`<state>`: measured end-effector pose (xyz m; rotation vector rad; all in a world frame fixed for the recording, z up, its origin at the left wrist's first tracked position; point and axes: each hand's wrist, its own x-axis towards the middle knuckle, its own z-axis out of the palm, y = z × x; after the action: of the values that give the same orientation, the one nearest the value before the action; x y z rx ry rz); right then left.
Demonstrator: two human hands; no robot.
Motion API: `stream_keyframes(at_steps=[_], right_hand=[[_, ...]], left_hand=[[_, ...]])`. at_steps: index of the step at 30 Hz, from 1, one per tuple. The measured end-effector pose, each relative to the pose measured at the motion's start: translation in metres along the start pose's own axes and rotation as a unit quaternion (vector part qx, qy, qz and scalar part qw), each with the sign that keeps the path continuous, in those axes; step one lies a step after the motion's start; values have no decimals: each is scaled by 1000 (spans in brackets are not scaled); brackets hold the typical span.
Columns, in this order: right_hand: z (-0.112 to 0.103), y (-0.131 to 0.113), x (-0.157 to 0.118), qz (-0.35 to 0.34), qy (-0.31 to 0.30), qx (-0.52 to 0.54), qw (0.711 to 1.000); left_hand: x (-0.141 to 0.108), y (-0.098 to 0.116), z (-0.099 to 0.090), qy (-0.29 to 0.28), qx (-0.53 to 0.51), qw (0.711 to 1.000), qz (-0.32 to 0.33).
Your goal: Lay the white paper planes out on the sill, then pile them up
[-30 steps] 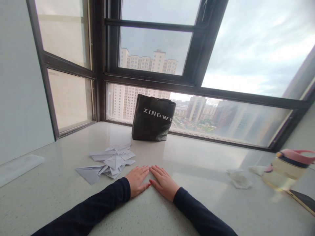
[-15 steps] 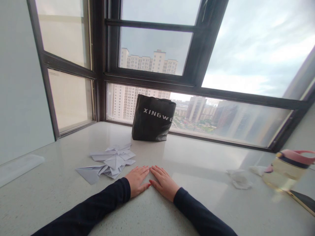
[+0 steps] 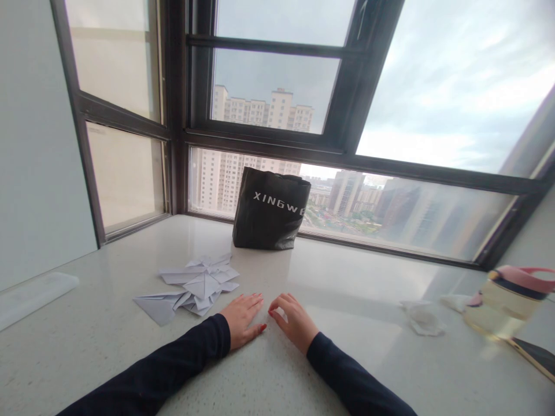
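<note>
My left hand [image 3: 245,320] lies flat on the pale speckled countertop, palm down, its fingers stretched out and nothing in them. Just right of it, my right hand [image 3: 292,320] is curled, the thumb and fingertips drawn together in a ring shape. No object shows between those fingers. A small gap separates the two hands. Beyond my left hand, to its left, lies a loose heap of folded white paper pieces [image 3: 203,287]; neither hand touches it.
A black bag [image 3: 269,222] with white lettering stands against the window at the back. To the right are a crumpled tissue [image 3: 422,318], a bottle with a pink lid [image 3: 498,306] and a phone-like dark flat object [image 3: 535,355]. A whitish long object [image 3: 39,294] lies far left.
My right hand has gone from lying flat with fingertips by the left hand to being curled, its fingers drawn back slightly to the right. My left hand has stayed put.
</note>
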<state>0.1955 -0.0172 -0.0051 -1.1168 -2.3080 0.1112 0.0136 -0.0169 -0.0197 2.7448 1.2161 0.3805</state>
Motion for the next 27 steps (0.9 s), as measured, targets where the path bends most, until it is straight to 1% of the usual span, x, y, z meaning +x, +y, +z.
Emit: stream_keyframes(at_steps=[3, 5, 9, 15, 27], right_hand=[[3, 2, -1, 34, 13, -10, 999], [5, 4, -2, 43, 16, -5, 999], [8, 5, -3, 31, 9, -2, 999], [5, 1, -2, 22, 1, -1, 1000], [6, 2, -2, 20, -2, 1, 1000]], left_hand=[[0, 0, -1, -8, -1, 1000, 1], [0, 0, -1, -11, 0, 1000, 0], [0, 1, -1, -14, 5, 1000, 0], [0, 1, -1, -10, 0, 1000, -3], [1, -2, 1, -4, -2, 1000, 0]])
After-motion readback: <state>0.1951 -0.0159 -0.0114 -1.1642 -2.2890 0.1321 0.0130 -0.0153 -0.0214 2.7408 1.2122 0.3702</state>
